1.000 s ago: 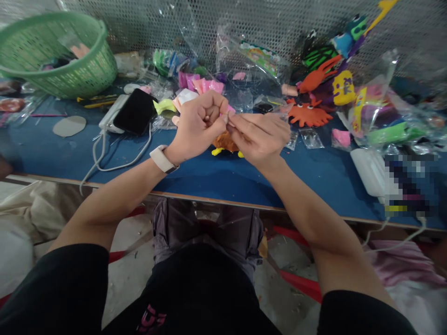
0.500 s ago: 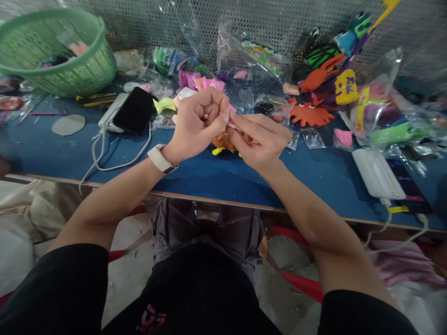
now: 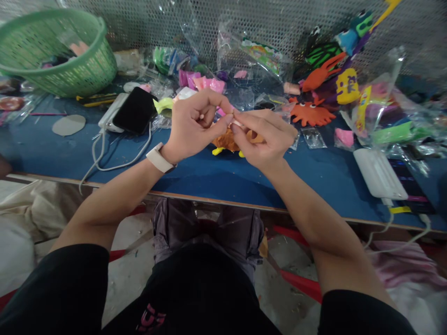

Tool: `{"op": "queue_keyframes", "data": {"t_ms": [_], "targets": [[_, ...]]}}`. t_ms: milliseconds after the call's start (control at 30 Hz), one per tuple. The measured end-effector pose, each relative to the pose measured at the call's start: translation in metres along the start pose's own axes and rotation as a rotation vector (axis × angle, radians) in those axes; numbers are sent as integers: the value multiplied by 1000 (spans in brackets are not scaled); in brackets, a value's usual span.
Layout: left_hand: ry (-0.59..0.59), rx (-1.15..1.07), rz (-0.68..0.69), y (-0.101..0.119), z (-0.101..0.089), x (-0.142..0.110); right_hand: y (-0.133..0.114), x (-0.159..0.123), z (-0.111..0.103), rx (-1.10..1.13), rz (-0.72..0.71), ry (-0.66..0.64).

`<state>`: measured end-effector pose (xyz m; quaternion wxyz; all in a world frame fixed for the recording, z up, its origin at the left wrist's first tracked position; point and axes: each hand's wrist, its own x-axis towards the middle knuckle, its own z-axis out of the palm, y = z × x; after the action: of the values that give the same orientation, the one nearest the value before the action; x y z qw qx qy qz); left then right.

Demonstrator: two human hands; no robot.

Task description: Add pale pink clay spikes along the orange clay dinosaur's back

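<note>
Over the blue table, my left hand point(image 3: 199, 118) and my right hand point(image 3: 267, 137) meet fingertip to fingertip. Between them, pinched by both thumbs and forefingers, is a small pale piece of modelling clay point(image 3: 238, 123). The other fingers of my left hand are curled in, and a tiny pale bit shows among them; I cannot tell if it is a fingertip or clay. Below and behind the hands lies a brown clay figure point(image 3: 226, 140) with yellow feet, partly covered by my right hand. Pink clay pieces point(image 3: 209, 84) in clear wrap lie just beyond my left hand.
At the back left stands a green basket point(image 3: 59, 77). A black phone point(image 3: 135, 110) and a cabled power bank point(image 3: 113, 111) lie left; another white power bank point(image 3: 379, 174) lies right. An orange clay crab point(image 3: 312, 113), a yellow clay piece point(image 3: 348, 87) and plastic bags point(image 3: 384, 107) crowd the right.
Both hands have shifted slightly, the right one a little to the right. More of the pale clay piece shows between the fingertips, and the left hand's curled fingers have loosened a little.
</note>
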<state>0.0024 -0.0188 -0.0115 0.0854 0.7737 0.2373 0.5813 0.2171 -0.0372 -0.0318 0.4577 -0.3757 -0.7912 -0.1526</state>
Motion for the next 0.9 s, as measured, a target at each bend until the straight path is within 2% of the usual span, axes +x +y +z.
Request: {"op": "queue_keyframes", "data": {"t_ms": [200,533,633,767,900], "targets": [[-62,94,18,5,-3,0,0,5,-9,-184,-36,-112],[-161,272,38,-3,-5,-2,1,6,-10,-204,-69,-167],[-159,332,149,-9,-5,-1,-1,7,-10,-197,-51,-179],[-92,354,308,-14,-4,1,-1,7,-10,-174,-41,-179],[-105,295,203,-10,-1,1,3,7,-8,-185,-33,-162]]}}
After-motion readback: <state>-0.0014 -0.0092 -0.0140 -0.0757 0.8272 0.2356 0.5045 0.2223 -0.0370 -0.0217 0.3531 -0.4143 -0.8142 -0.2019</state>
